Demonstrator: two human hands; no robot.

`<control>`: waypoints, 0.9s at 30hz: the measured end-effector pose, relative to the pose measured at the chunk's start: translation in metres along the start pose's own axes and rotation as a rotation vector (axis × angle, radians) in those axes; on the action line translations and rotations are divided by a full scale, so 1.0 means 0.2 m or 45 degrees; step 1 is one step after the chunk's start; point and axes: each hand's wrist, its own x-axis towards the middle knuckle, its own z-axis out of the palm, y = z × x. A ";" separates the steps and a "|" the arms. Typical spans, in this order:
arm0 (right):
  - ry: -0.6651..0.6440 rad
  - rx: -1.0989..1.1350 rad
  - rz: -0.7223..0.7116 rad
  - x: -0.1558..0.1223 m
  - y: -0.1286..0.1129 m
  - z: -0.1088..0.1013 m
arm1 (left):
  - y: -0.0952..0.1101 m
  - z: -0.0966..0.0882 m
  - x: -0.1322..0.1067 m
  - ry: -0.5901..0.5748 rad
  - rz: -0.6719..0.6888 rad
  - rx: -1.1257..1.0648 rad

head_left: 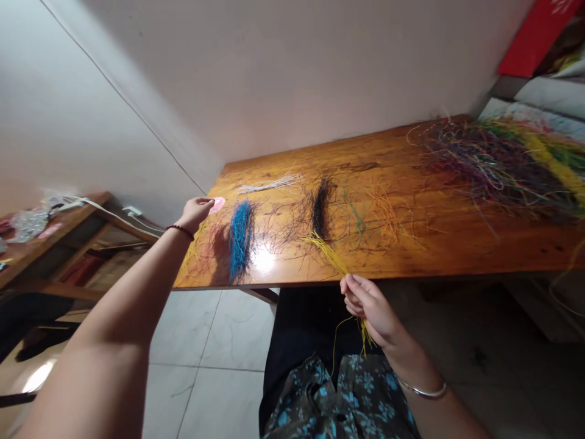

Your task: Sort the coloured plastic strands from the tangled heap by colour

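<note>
My left hand (195,212) reaches out over the left end of the wooden table (457,235), fingers curled together beside a small pink thing (217,204); what it pinches, if anything, I cannot make out. A blue strand bundle (240,238) lies just right of it. My right hand (370,308) is at the table's front edge, closed on a bundle of yellow strands (326,251) that runs up onto the table and hangs down below the fist. A black strand bundle (321,207) lies behind the yellow one.
A white bundle (269,184), green strands (355,216) and orange strands (388,213) lie sorted on the table. A big tangled multicoloured heap (503,161) covers the right end. A lower wooden shelf (46,238) with clutter stands at left; tiled floor below.
</note>
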 end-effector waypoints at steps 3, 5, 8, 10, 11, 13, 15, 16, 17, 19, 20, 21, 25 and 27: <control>-0.023 0.008 -0.001 -0.01 0.01 0.01 | 0.13 0.04 -0.29 -0.049 0.193 -0.149; -0.028 0.015 -0.009 -0.02 0.01 0.01 | 0.22 0.07 -0.59 -0.173 0.504 -0.323; -0.034 0.040 -0.027 -0.04 0.02 0.02 | 0.32 0.13 -1.07 -0.827 0.660 -0.303; -0.046 0.072 -0.041 -0.07 0.02 0.02 | 0.35 0.19 -1.32 -1.097 0.642 -0.285; -0.054 0.093 -0.049 -0.09 0.01 0.03 | 0.35 0.24 -1.41 -1.117 0.628 -0.337; -0.076 0.134 -0.058 -0.11 0.01 0.03 | 0.33 0.33 -1.55 -1.042 0.558 -0.464; -0.100 0.165 -0.054 -0.14 0.00 0.03 | 0.31 0.40 -1.63 -0.889 0.471 -0.586; -0.114 0.178 -0.045 -0.14 0.00 0.03 | 0.31 0.44 -1.66 -0.806 0.422 -0.642; -0.129 0.189 -0.035 -0.15 0.00 0.03 | 0.30 0.46 -1.69 -0.727 0.372 -0.703; -0.173 0.194 -0.012 -0.15 0.00 0.03 | 0.31 0.49 -1.73 -0.627 0.272 -0.830; -0.193 0.174 -0.013 -0.15 0.00 0.04 | 0.31 0.50 -1.74 -0.610 0.236 -0.889; -0.203 0.135 -0.025 -0.15 0.01 0.04 | 0.31 0.51 -1.75 -0.607 0.213 -0.941; -0.198 -0.105 -0.119 -0.14 0.04 0.07 | 0.32 0.52 -1.76 -0.625 0.209 -1.051; -0.215 -0.195 -0.141 -0.13 0.06 0.08 | 0.32 0.52 -1.76 -0.634 0.206 -1.066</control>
